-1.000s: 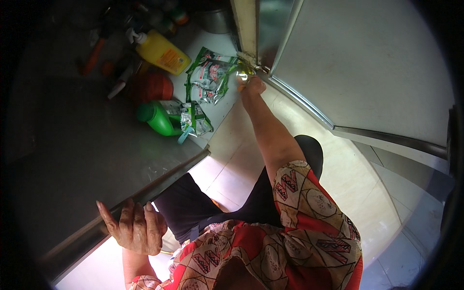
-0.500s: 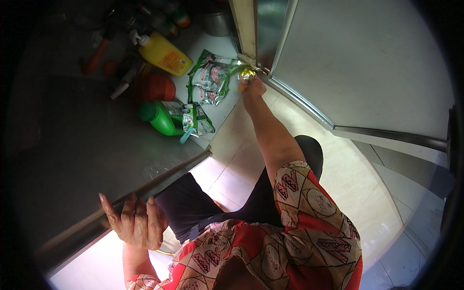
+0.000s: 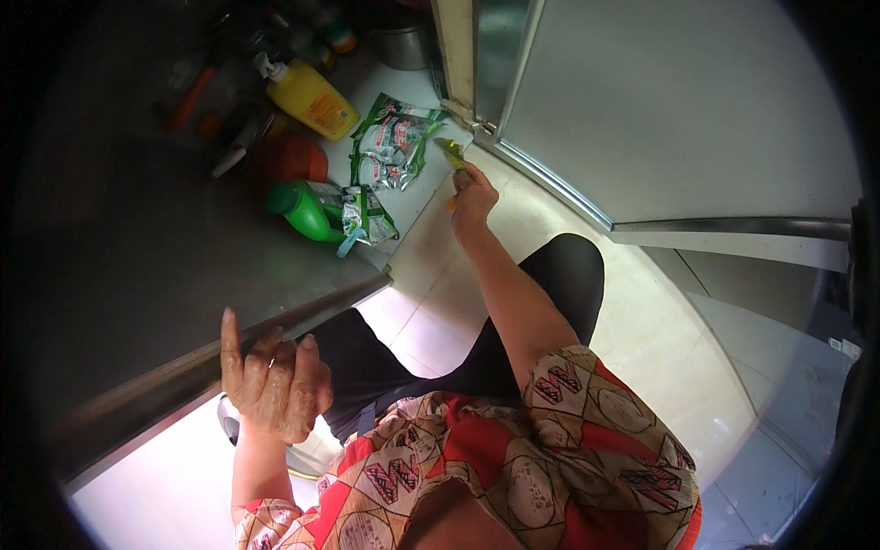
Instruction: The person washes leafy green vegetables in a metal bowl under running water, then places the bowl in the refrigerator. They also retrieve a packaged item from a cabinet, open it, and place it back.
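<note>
My right hand (image 3: 474, 192) is closed on a shiny yellow-green foil-like piece (image 3: 450, 151), whose exact kind I cannot make out. A bit of orange shows beside its fingers. The piece is just off the front edge of the cabinet floor, close to a large green-and-silver packet (image 3: 390, 142). Over by the cabinet's near edge, my left hand (image 3: 280, 385) has its index finger stretched out and the others loosely bent, with nothing seen in it. A smaller green-and-silver packet (image 3: 368, 217) lies against a green bottle (image 3: 307, 211) inside the cabinet.
A yellow pump bottle (image 3: 313, 99), a red rounded container (image 3: 291, 160) and a metal pot (image 3: 401, 48) stand farther in, where the cabinet is dark. At right, a pale door (image 3: 678, 119) hangs open on its hinge (image 3: 488, 126). Light tiles (image 3: 449, 293) cover the floor.
My right hand has drawn back from the hinge toward me, bringing the shiny piece along. A crumpled bit by the hinge no longer shows there. My left hand has shifted slightly right and up.
</note>
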Demonstrator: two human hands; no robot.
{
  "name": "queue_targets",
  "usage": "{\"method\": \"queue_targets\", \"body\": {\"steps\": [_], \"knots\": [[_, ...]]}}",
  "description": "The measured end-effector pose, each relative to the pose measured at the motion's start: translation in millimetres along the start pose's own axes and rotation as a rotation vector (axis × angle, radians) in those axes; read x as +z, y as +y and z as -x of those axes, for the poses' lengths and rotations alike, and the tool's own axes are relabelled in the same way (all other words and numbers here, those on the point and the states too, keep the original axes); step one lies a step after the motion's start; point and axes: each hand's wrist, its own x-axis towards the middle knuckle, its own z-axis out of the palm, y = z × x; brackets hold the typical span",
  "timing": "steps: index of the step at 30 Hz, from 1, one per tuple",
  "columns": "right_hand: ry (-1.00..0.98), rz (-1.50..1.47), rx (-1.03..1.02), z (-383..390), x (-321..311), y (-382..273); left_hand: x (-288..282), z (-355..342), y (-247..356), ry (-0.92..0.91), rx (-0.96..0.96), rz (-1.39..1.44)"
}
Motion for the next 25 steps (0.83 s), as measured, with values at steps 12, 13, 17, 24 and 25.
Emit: {"method": "queue_targets", "body": {"steps": [12, 13, 17, 24, 25], "knots": [[-0.68, 0.038, 0.076, 163.7, -14.9, -96.4, 112.0, -26.8, 23.5, 0.143, -1.216, 1.872], [-0.665, 0.087, 0.115, 163.7, -16.4, -101.6, 114.8, -28.4, 21.7, 0.149, -1.178, 1.919], [-0.728, 0.109, -0.069, 160.9, -18.4, -108.8, 122.8, -25.3, 25.7, 0.174, -1.044, 1.983], [-0.822, 0.391, -0.168, 161.5, -13.9, -124.0, 122.6, -23.1, 22.1, 0.384, -0.928, 1.957], [-0.844, 0.443, -0.175, 163.5, -12.6, -126.1, 121.4, -23.9, 20.1, 0.407, -0.946, 1.97]]}}
